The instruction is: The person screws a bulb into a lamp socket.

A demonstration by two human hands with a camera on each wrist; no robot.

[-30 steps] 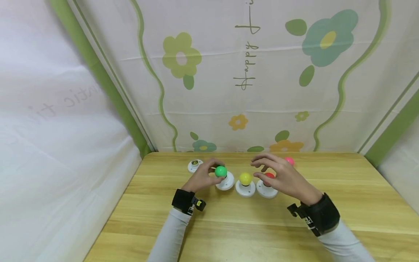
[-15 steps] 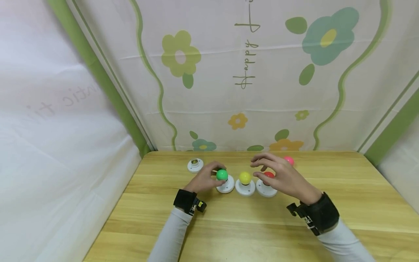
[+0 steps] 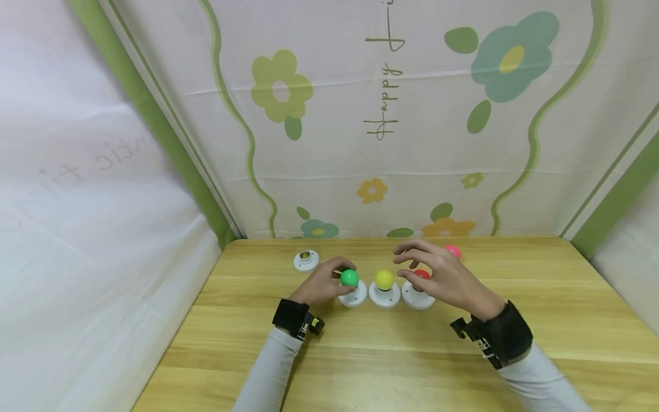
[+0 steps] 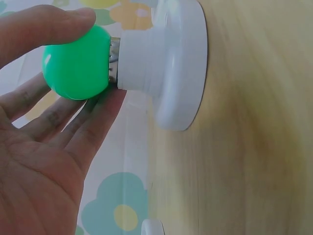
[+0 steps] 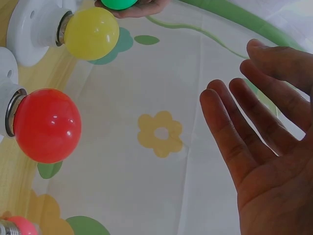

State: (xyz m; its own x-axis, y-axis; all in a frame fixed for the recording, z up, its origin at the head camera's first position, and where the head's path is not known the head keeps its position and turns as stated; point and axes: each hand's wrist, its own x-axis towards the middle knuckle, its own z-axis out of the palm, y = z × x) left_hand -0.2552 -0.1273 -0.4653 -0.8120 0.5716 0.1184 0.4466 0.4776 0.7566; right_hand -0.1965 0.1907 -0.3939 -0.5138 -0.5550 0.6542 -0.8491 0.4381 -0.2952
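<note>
My left hand (image 3: 321, 283) holds a green light bulb (image 4: 78, 63) between thumb and fingers. The bulb's metal base sits in a round white lamp holder (image 4: 181, 68) on the table. To its right, a yellow bulb (image 3: 384, 280) stands in another white holder (image 3: 385, 300). Beyond that is a red bulb (image 5: 48, 126) in a third holder (image 3: 418, 298), partly covered in the head view by my right hand (image 3: 445, 274). That hand hovers above the red bulb, fingers apart and relaxed, touching nothing in the right wrist view.
A white lamp holder (image 3: 306, 261) without a bulb stands at the back left of the wooden table (image 3: 360, 366). Behind my right hand lies a pink bulb (image 3: 453, 252) near the back edge. A white flowered cloth (image 3: 329, 160) hangs behind the table.
My left hand has come slightly toward me, and the green bulb with its holder has shifted the same way, more level with the yellow one. The right hand has stayed in place.
</note>
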